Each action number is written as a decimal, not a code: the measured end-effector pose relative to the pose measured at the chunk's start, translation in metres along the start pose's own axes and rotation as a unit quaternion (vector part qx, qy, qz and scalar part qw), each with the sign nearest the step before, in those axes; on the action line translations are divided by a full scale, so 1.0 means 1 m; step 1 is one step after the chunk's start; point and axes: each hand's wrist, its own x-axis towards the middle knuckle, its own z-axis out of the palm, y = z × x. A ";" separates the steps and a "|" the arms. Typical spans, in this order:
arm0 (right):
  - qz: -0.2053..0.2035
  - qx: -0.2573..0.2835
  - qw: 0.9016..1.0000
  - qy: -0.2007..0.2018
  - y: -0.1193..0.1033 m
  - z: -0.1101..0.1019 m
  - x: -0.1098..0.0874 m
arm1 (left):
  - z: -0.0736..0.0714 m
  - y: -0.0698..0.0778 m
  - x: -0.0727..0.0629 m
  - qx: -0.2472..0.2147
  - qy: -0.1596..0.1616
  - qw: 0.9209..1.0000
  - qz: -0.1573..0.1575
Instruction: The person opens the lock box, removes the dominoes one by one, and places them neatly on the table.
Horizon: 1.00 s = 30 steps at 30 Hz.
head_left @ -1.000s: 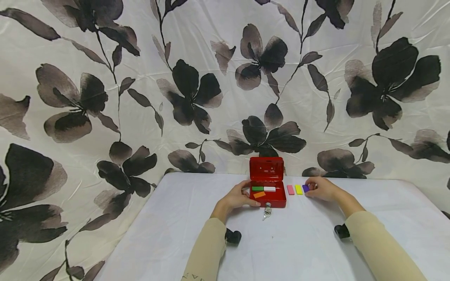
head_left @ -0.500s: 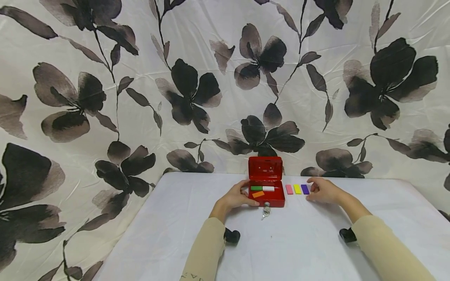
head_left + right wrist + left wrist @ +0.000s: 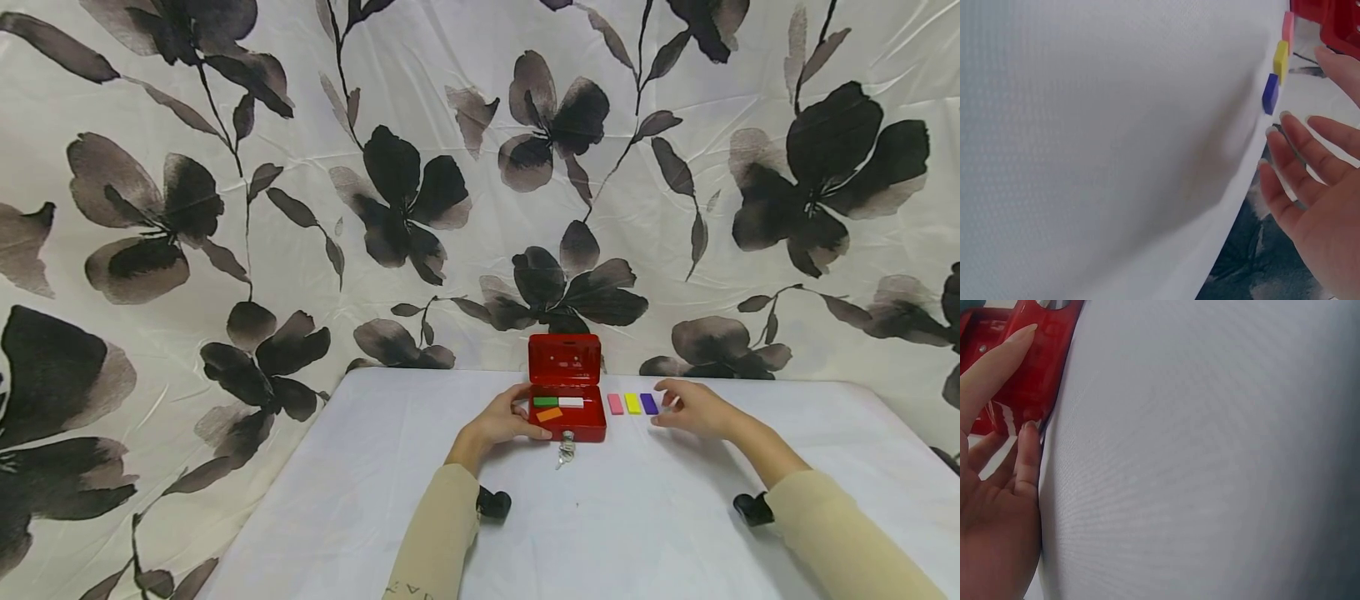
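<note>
The purple block [image 3: 649, 404], long axis fore-and-aft, lay just left of the spread, empty right hand [image 3: 693, 407]; the left hand [image 3: 498, 420] gripped the red box [image 3: 590, 434].

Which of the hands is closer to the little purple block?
Right. The right hand is just beside the purple block, not touching it. The left hand is farther off, holding the red box beyond the yellow block and pink block.

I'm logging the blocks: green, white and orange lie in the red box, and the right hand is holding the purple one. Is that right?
The right hand isn't holding the purple block: the right wrist view shows it on the table, apart from the fingers. The rest stands.
</note>
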 end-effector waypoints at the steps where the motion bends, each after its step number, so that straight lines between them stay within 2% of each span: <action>1: -0.002 -0.003 1.000 0.001 -0.001 0.000 0.000 | 0.000 0.000 0.000 0.000 0.000 1.000 0.000; 15: -0.042 -0.003 0.999 0.007 -0.024 0.005 0.000 | 0.001 0.002 -0.001 0.001 0.004 1.000 -0.008; 30: -0.069 0.006 0.998 0.006 -0.056 0.017 0.012 | 0.000 0.003 -0.003 0.002 0.005 1.000 -0.014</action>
